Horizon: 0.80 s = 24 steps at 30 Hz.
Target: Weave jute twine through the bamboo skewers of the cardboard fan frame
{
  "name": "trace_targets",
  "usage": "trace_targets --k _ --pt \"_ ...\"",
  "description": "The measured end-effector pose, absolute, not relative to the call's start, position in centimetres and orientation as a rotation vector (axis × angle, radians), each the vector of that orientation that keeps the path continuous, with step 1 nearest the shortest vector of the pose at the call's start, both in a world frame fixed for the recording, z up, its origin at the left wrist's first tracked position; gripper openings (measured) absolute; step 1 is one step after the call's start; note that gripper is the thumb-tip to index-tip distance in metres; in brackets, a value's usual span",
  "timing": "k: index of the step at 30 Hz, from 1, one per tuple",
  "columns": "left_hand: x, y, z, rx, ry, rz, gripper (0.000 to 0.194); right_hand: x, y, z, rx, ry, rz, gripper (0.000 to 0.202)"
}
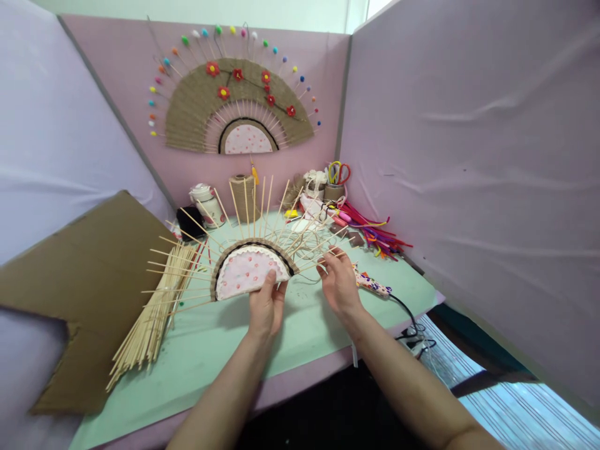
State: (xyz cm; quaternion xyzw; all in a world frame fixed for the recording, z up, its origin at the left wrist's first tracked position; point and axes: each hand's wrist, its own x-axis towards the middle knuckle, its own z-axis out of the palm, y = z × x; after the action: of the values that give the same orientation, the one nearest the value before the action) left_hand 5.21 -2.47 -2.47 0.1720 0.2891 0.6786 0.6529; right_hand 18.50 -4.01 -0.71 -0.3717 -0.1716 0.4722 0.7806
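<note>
A half-round fan base (248, 272) of corrugated cardboard, faced with pink dotted cloth, is tilted above the table in front of me. Thin wooden sticks (234, 206) fan out from its curved edge. My left hand (267, 303) grips the base at its straight lower edge, thumb on the cloth. At the right end of the row, my right hand (338, 278) has its fingers closed around the outer part of a wooden stick (309, 267). Just beyond that hand lies a flower-patterned glue gun (372, 284) with a black cord.
A bundle of sticks (157, 306) and a large cardboard sheet (84, 275) are on the left. Behind stand a lidded jar (207, 205), a twine spool (244, 199) and scissors (338, 173). Colourful pipe cleaners (370, 228) lie right. A finished fan (187, 119) hangs on the back partition.
</note>
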Motion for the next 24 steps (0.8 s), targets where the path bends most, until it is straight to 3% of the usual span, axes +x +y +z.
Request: trace_targets --k 24 --pt "5.2 -2.6 -2.4 0.426 0.66 1.522 0.034 19.2 -3.9 -1.4 -0.708 -0.478 0.976 0.047"
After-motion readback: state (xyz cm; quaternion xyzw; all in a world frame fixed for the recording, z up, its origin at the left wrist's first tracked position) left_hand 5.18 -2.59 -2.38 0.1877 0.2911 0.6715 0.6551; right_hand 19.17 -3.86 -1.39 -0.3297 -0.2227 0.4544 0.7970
